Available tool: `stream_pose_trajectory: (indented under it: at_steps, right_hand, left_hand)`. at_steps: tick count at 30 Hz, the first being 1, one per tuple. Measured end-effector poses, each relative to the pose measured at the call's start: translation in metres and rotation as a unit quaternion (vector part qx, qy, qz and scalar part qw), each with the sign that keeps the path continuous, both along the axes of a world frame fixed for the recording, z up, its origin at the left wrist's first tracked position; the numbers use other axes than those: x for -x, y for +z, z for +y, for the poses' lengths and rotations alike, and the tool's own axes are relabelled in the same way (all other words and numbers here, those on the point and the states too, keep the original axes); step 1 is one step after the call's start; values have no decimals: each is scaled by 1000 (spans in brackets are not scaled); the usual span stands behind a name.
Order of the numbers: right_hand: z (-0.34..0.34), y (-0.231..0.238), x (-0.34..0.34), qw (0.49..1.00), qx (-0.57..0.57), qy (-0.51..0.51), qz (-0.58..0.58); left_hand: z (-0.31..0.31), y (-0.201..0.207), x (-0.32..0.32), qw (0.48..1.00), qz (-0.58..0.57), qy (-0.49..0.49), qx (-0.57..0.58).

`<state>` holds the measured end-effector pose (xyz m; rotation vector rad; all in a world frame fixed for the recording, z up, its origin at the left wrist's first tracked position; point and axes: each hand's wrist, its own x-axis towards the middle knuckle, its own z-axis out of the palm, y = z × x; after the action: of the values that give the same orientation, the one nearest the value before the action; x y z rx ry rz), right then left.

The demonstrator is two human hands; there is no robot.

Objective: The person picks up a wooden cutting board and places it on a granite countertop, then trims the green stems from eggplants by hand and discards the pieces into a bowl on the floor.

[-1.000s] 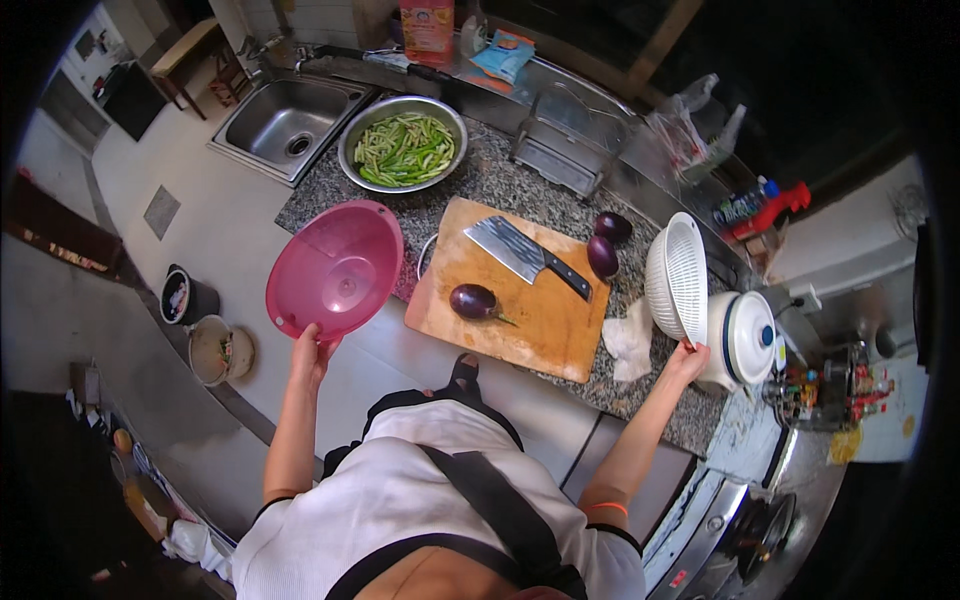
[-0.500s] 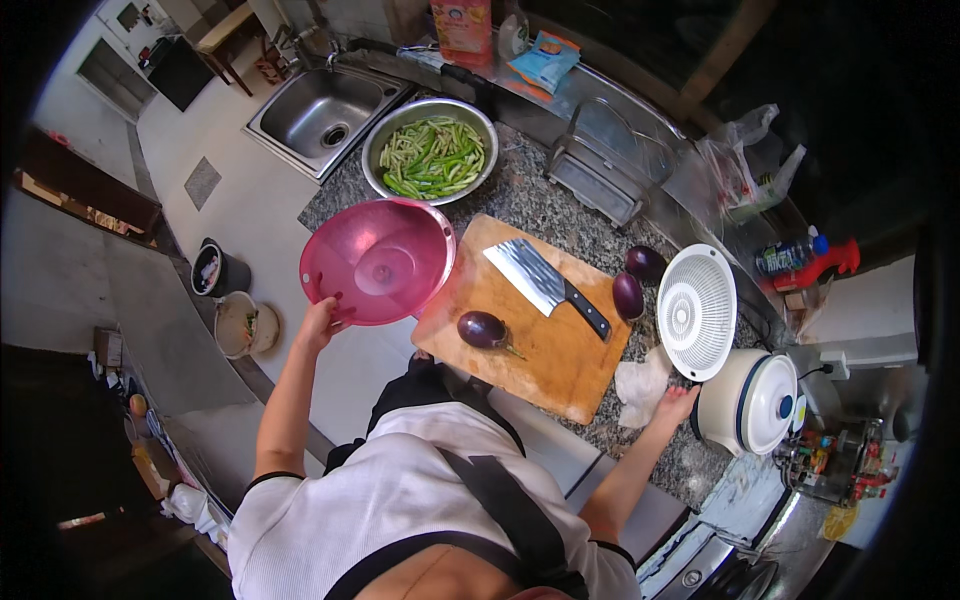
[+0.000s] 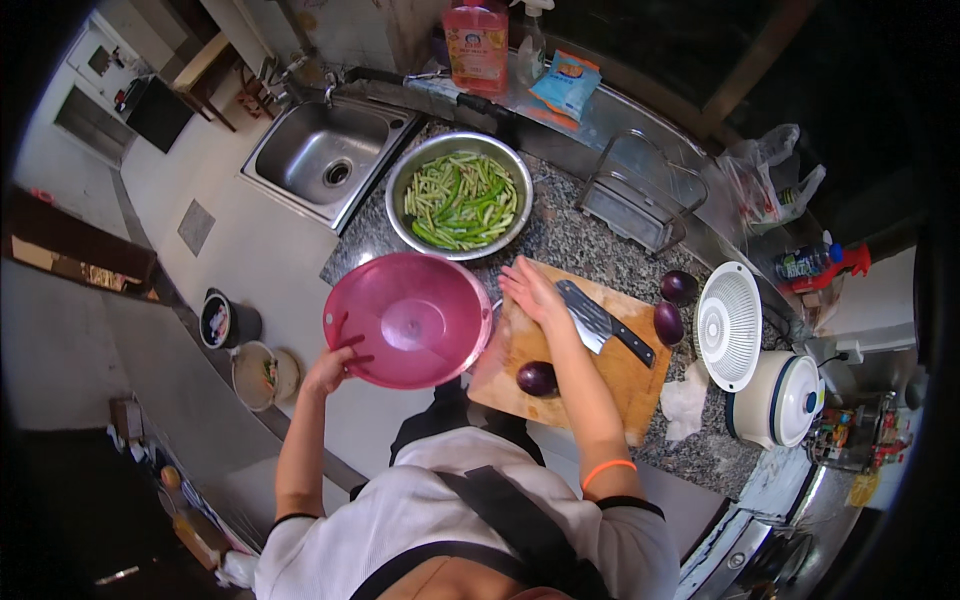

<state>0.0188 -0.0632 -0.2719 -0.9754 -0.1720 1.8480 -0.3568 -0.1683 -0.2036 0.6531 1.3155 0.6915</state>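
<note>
My left hand [image 3: 330, 370] grips the lower left rim of an empty pink plastic basin [image 3: 405, 310], fingers spread beneath its see-through wall. My right hand [image 3: 532, 290] holds nothing; its fingers are stretched out close by the basin's right rim, above the wooden cutting board [image 3: 508, 350]. Partly behind my right forearm, a cleaver [image 3: 607, 325] with a black handle lies on the board. A round purple eggplant [image 3: 537, 378] sits near the board's front edge. Two more eggplants, one farther [image 3: 679, 288] and one nearer [image 3: 668, 323], rest on the counter beyond the board's right edge.
A steel bowl [image 3: 396, 205] of cut green beans [image 3: 462, 200] stands beside the sink [image 3: 300, 165]. At the right, a white colander [image 3: 728, 325] leans by a cream rice cooker [image 3: 775, 400]. A wire rack [image 3: 630, 210] and a crumpled white cloth [image 3: 685, 403] are on the granite counter.
My right hand has left the white colander at the right and swung left to beside the pink basin. The basin stays in my left hand. The whole view has shifted slightly.
</note>
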Motion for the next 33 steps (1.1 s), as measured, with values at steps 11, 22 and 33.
stream_pose_trajectory:
  at_steps: [11,22,33]
  right_hand:
    - [63,-34,80,990,79,-113,31]
    - [55,-27,70,969,75,-234,21]
    - [58,-54,64,948,10,-303,94]
  left_hand:
    - [33,-11,70,991,-121,28,39]
    - [99,-22,76,995,-74,-71,10]
    - [181,-51,89,987,-129,-93,21]
